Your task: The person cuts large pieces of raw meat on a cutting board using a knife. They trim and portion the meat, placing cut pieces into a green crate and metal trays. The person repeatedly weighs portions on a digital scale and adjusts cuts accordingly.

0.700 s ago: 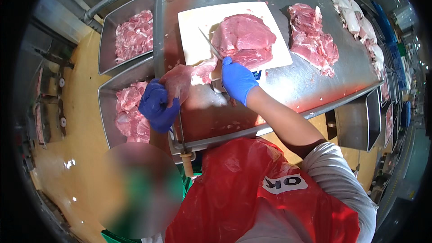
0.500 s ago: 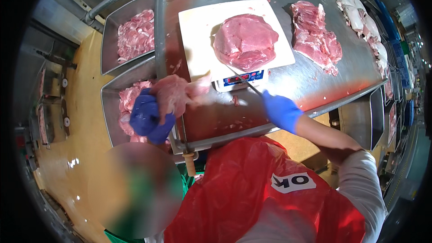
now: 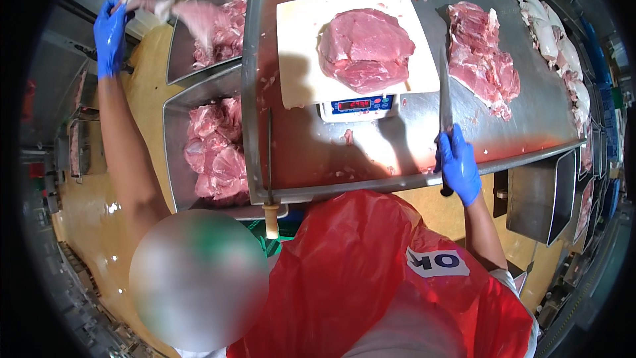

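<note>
My left hand (image 3: 111, 36), blue-gloved, is raised at the upper left, gripping one end of a pale meat trimming (image 3: 149, 3); its blurred far end hangs over a steel tub (image 3: 177, 53) of meat pieces. My right hand (image 3: 457, 166) holds a long knife (image 3: 445, 99) by its handle at the table's front, blade pointing away from me. Between them, a large pink cut of pork (image 3: 364, 50) lies on a white board (image 3: 295, 40) resting on a scale (image 3: 358, 111) with a lit red display.
A steel table (image 3: 311, 159) carries a raw meat slab (image 3: 483, 59) and pale pieces (image 3: 550, 46) along its right. A second tub (image 3: 175, 159) of meat sits front-left, beside a wooden-handled rod (image 3: 271, 219). Steel bins (image 3: 536, 192) stand right; a red apron (image 3: 344, 252) covers my front.
My left hand has swung up and left with the trimming, from the lower tub to the upper one. My right hand and knife have moved from the board rightward to the table's edge.
</note>
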The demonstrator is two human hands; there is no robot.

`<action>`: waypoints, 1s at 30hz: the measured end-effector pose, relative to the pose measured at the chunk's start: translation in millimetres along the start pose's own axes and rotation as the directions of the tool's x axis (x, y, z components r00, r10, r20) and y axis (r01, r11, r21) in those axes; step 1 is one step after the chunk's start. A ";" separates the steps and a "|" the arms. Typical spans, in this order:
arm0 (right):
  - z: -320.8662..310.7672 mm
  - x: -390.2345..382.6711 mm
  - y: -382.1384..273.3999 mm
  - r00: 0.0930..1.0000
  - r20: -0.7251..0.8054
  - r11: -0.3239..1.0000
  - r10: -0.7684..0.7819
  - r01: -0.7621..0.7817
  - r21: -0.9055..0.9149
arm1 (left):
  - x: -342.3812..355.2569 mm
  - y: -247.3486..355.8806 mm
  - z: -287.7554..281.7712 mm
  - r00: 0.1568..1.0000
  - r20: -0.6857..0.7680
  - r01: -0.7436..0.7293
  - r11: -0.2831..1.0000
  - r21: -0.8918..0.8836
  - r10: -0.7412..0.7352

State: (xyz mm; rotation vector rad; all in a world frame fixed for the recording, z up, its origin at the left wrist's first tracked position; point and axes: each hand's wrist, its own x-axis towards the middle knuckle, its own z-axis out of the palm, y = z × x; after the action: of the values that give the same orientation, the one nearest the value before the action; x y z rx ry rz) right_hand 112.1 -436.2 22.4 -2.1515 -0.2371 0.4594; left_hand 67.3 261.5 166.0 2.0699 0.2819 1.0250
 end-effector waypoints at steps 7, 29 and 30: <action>16.0 76.6 32.7 0.958 -0.253 0.924 -0.139 0.217 0.316 | -69.9 41.1 190.0 0.925 0.379 0.028 0.999 -0.037 -0.012; 0.4 205.8 -58.8 0.834 0.399 0.833 -0.382 0.124 0.539 | -228.1 121.8 330.7 0.631 0.647 0.760 0.508 -0.405 -0.428; 2.1 199.6 -56.2 0.831 0.398 0.827 -0.389 0.126 0.548 | -232.1 120.3 329.0 0.653 0.644 0.740 0.516 -0.432 -0.399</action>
State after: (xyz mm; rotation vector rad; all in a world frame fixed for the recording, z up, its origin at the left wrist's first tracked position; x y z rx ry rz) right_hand 293.5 -335.6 19.8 -1.4246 -0.6299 0.8098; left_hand 146.6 -117.9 3.7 1.2976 0.2851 0.1017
